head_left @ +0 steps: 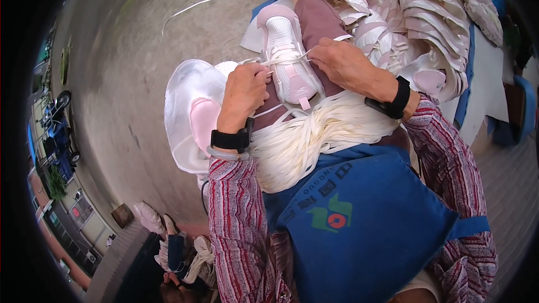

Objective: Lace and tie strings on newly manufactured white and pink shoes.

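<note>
A white and pale pink sneaker upper [283,45] lies across my lap, its pink heel tab pointing toward me. A cream shoelace [287,60] crosses its middle, one end reaching out to either side. Closed at the left edge of the upper, my left hand [245,92] pinches one end of the lace. My right hand [348,66] is shut on the other end, between thumb and forefinger. Just below the upper, a thick bundle of loose cream shoelaces [325,132] is spread over my lap and a blue apron [359,219].
Several flat white and pink shoe uppers [415,17] are piled at the far right. To the left of my lap sit white uppers with a pink part [188,118]. A stray lace [208,1] lies on the concrete floor [135,67]. Another person [188,258] sits at the lower left.
</note>
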### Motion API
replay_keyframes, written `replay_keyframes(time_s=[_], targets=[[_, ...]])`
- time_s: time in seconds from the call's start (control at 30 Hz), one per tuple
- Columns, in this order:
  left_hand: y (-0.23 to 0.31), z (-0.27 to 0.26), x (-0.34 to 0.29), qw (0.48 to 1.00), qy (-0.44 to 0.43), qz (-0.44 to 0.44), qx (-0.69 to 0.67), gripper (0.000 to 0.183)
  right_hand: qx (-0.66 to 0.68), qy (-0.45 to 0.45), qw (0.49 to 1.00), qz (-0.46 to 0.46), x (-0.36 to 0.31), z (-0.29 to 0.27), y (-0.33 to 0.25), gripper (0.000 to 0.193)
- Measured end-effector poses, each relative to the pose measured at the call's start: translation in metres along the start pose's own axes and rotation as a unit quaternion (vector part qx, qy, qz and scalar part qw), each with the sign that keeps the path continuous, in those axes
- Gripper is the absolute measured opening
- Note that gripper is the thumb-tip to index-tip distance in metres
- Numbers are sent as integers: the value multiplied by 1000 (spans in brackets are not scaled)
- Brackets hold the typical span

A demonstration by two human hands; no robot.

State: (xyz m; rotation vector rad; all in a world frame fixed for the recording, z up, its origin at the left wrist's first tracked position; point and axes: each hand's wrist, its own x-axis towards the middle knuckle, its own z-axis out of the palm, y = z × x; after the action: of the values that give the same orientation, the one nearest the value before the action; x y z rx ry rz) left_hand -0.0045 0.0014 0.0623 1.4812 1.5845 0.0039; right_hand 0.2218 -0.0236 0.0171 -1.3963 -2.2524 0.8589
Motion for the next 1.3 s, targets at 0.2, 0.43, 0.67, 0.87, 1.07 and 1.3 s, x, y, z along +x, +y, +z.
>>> replay_keyframes(time_s=[0.2, 0.43, 0.67, 0.87, 1.07, 1.3], targets=[[5, 0, 1, 999, -7, -26, -23, 25, 3, 19, 999, -31, 3, -2, 1, 15], [0, 0, 4, 1000, 0, -27, -12, 25, 11, -18, 999, -37, 10, 0, 1, 17], [-5, 3, 8, 1000, 5, -3, 6, 25, -9, -23, 998, -59, 18, 3, -2, 16], [-12, 10, 6, 998, 32, 45, 19, 25, 51, 8, 999, 17, 9, 8, 5, 12], [-18, 20, 5, 982, 142, 122, 38, 20, 21, 20, 999, 33, 10, 17, -4, 13], [-13, 23, -5, 953, 201, 151, 168, 18, 24, 46, 999, -4, 13, 27, -4, 14]])
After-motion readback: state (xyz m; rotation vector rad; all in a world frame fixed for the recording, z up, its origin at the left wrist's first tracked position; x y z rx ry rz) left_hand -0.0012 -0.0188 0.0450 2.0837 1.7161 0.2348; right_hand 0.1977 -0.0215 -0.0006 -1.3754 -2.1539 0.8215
